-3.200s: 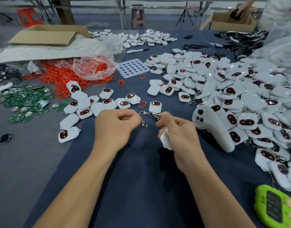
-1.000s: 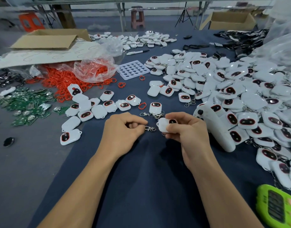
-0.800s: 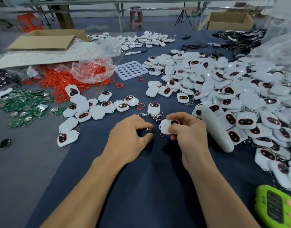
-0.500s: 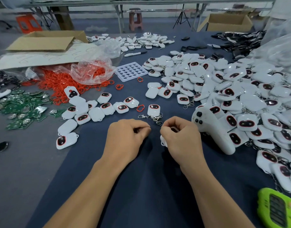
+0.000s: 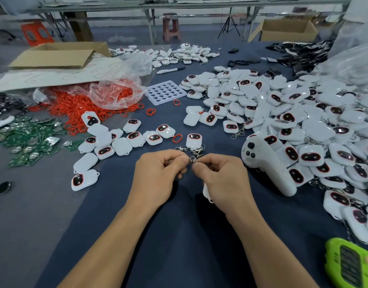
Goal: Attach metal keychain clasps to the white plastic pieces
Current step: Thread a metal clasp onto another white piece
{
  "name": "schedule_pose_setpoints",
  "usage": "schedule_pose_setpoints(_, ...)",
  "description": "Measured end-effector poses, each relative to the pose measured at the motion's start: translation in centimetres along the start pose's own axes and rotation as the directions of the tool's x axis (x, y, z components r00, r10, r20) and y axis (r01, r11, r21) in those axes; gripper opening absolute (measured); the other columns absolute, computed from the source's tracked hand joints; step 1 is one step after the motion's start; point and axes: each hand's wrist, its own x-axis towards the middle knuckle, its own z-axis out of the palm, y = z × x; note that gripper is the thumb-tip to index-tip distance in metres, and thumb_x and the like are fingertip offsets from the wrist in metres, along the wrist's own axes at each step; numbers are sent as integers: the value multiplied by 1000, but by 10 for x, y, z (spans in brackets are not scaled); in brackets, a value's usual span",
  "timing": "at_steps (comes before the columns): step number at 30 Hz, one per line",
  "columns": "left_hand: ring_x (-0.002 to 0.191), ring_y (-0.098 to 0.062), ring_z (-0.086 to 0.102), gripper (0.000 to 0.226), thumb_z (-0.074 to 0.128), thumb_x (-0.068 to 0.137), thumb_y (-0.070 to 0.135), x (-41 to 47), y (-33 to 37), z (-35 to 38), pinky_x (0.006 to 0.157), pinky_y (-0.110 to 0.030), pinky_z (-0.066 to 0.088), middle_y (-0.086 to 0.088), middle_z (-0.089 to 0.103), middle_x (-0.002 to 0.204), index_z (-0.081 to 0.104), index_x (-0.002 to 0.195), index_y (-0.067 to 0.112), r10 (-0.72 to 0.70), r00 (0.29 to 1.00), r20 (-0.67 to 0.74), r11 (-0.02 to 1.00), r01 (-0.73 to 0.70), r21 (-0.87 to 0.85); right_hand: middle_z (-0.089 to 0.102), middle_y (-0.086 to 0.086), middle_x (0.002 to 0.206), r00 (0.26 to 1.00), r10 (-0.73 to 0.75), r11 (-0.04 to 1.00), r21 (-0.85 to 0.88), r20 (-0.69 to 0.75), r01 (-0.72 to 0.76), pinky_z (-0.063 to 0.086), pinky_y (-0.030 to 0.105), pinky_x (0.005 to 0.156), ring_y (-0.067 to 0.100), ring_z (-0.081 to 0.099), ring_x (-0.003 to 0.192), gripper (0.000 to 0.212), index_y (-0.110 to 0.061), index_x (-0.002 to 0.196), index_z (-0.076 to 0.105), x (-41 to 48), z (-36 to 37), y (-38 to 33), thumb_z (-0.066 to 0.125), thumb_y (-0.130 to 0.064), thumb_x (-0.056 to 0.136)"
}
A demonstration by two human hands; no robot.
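Note:
My left hand [image 5: 158,175] and my right hand [image 5: 222,179] meet fingertip to fingertip above the dark blue table. Between them they pinch a small metal keychain clasp [image 5: 193,159]. My right hand also holds a white plastic piece [image 5: 206,193], mostly hidden under the palm, with only its lower edge showing. Loose metal clasps [image 5: 191,150] lie just beyond my fingers, next to one white piece [image 5: 194,140] with a dark oval face. A row of white pieces [image 5: 135,139] without clasps lies to the left.
A large heap of white pieces [image 5: 303,125] fills the right side, with a white handheld controller [image 5: 266,165] lying against it. Red rings [image 5: 79,109] spill from a plastic bag at left, beside green circuit boards [image 5: 27,138]. A white tray [image 5: 165,92] sits behind; a green device [image 5: 351,267] is at bottom right.
My right hand turned the white piece down under its palm, so its face no longer shows. Both hands closed together and now pinch the clasp between their fingertips.

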Motion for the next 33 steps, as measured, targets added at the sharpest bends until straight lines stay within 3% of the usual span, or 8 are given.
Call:
schedule_pose_setpoints(5, 64, -15, 64, 16, 73, 89, 29, 0, 2, -2, 64, -23, 51, -1, 70, 67, 78, 81, 41, 35, 997, -74, 999, -34, 19, 63, -13, 53, 998, -7, 1000, 20, -69, 8, 39, 10, 48, 0, 51, 44, 16, -31, 78, 77, -1, 0, -2, 75, -17, 86)
schedule_pose_setpoints(10, 72, -28, 69, 9, 74, 81, 33, -2, 7, -4, 73, -44, 59, -2, 76, 74, 81, 82, 38, 31, 999, -6, 997, -31, -65, 58, -10, 49, 995, -67, 995, 69, -78, 72, 37, 15, 43, 4, 41, 42, 18, -34, 79, 77, -6, 2, -8, 81, -18, 83)
schedule_pose_setpoints(14, 70, -10, 72, 12, 74, 78, 25, -2, 9, -4, 71, -28, 58, 2, 78, 76, 82, 82, 33, 14, 998, 61, 992, -6, -127, 68, 1, 59, 997, -56, 996, 60, -50, 59, 41, 21, 43, 7, 46, 45, 19, -34, 76, 76, -7, 2, -10, 81, -17, 85)
schedule_pose_setpoints(17, 74, -15, 74, 15, 74, 75, 26, -2, 8, -4, 75, -35, 62, 8, 78, 76, 81, 81, 38, 26, 999, 31, 999, -24, -44, 68, 0, 60, 995, -61, 997, 38, -83, 65, 43, 23, 44, 9, 48, 43, 19, -33, 79, 74, -7, 2, -9, 79, -16, 85)
schedule_pose_setpoints(21, 66, -18, 68, 13, 70, 67, 40, -7, 9, -2, 64, -30, 59, 11, 73, 69, 77, 77, 43, 72, 997, 2, 994, -72, 85, 69, -4, 61, 993, -67, 997, 35, -96, 71, 44, 19, 45, 7, 52, 43, 19, -31, 80, 74, -8, 4, -8, 78, -14, 85)
schedule_pose_setpoints(26, 67, -24, 69, 21, 80, 77, 19, -3, 8, -2, 67, -40, 57, 3, 76, 70, 81, 77, 40, 11, 1000, -22, 1000, -11, 6, 71, 1, 63, 999, -12, 992, 126, -30, 16, 43, 16, 43, 7, 54, 45, 21, -28, 76, 77, -6, 1, -10, 79, -9, 84)
schedule_pose_setpoints(28, 67, -10, 70, 30, 81, 80, 10, -2, 8, -4, 65, -31, 57, 5, 77, 72, 81, 77, 40, 3, 1000, 3, 1000, -3, -13, 70, 1, 62, 1000, -7, 991, 132, -27, 11, 45, 16, 44, 7, 55, 47, 21, -27, 77, 77, -6, 1, -10, 78, -7, 84)
schedule_pose_setpoints(33, 62, -4, 66, 32, 83, 79, 11, -3, 7, -3, 63, -19, 52, 9, 76, 69, 81, 79, 43, -11, 1000, 17, 1000, 11, 24, 54, -12, 46, 998, -41, 996, 83, -52, 46, 37, 12, 40, 2, 44, 38, 23, -29, 73, 75, -8, 0, -11, 76, -8, 83)
